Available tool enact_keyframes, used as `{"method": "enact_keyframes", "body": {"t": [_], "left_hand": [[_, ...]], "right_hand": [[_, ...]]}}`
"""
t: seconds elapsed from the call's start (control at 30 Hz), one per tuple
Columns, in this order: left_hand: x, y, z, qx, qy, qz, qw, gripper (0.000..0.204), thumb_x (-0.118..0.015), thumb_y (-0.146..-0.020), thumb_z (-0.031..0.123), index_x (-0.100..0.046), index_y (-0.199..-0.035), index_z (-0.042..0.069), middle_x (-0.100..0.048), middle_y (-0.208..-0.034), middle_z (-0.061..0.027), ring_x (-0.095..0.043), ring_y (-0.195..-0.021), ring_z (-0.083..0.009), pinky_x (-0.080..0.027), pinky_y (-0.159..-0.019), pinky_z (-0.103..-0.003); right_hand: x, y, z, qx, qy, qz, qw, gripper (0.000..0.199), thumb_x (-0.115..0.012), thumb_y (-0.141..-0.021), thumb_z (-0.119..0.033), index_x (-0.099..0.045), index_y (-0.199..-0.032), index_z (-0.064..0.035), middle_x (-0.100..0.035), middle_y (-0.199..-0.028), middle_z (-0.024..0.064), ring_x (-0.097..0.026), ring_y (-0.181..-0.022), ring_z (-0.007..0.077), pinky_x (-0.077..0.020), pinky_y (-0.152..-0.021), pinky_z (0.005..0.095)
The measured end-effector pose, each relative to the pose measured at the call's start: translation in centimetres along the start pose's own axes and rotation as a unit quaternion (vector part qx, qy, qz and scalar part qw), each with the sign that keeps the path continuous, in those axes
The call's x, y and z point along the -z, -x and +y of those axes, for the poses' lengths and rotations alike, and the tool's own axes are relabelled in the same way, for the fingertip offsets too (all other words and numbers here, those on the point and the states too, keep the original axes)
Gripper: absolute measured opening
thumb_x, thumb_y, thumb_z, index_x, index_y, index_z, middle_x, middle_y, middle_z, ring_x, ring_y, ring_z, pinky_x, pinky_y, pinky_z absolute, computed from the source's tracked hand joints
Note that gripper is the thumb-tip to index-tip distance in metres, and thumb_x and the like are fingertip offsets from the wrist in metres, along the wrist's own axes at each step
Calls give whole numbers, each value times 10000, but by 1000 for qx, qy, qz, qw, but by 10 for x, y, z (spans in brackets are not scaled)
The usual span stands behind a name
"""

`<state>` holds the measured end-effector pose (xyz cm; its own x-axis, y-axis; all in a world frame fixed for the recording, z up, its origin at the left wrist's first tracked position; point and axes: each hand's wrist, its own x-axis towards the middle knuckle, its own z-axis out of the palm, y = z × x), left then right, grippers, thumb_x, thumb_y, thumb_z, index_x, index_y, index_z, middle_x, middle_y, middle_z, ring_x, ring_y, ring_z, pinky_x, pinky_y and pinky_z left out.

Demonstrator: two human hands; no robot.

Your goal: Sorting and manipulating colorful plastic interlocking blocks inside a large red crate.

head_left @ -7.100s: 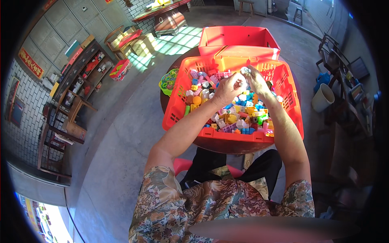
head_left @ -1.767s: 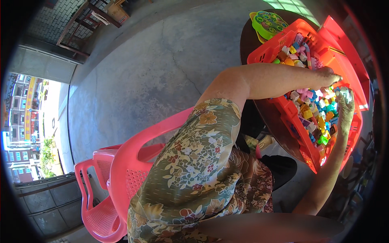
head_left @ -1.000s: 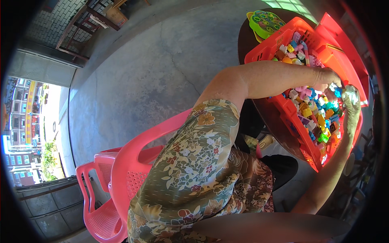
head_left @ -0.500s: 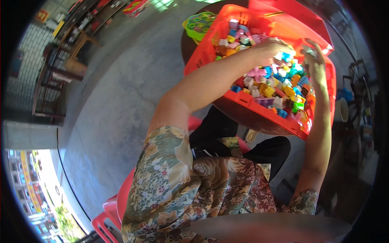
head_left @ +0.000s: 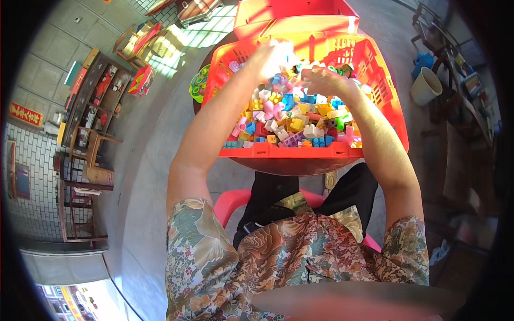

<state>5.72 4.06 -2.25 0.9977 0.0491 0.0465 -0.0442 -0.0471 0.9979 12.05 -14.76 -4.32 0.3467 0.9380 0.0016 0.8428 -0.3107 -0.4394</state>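
Observation:
A red plastic basket [head_left: 305, 152] in front of me holds a heap of toy building bricks in many colours. My left hand [head_left: 272, 61] is over the basket's far left part, where strong sunlight washes out its fingers; whether it holds a brick cannot be made out. Close by on the right, my right hand [head_left: 327, 81] hovers low over the heap, its partly bent fingers and thumb pointing left and apart, with no clear brick between them. Nearer to me lie a pink branching piece [head_left: 273, 109], a purple brick [head_left: 292, 140] and a white brick [head_left: 312, 131].
The basket stands on a dark round table [head_left: 278, 166]; a red box [head_left: 300, 12] sits behind it. A green toy tray [head_left: 199, 84] lies at its left. A pale bin [head_left: 426, 86] stands at right, wooden chairs [head_left: 92, 155] and a shelf [head_left: 101, 91] at left.
My view has swung to the right, so the basket now sits more central and upright. Both hands remain over the bricks; the left has moved into brighter sun, the right lies closer above the heap.

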Motion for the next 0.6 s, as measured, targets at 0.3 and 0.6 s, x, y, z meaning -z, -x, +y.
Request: {"method": "enact_keyframes", "body": {"t": [0.3,0.6], "left_hand": [[86,-80,44,-203,85,22,975,412,-513,-830,65,-324,-1197,65,-549,-888,-76,-553,-715,-137,-471,-602,-229],[125,24,-14,-93,-428,61,897,243,-617,-767,262,-634,-905,62,-660,-858,-70,-634,-797,-241,-500,-665,-333]], "right_hand": [[-6,-5,-19,94,81,37,992,216,-647,-694,-137,-558,-867,-44,-623,-800,120,-610,-820,269,-481,-717,353],[7,-21,-49,58,59,-69,994,416,-630,-706,-134,-515,-1105,-114,-582,-976,124,-559,-965,291,-457,-811,390]]}}
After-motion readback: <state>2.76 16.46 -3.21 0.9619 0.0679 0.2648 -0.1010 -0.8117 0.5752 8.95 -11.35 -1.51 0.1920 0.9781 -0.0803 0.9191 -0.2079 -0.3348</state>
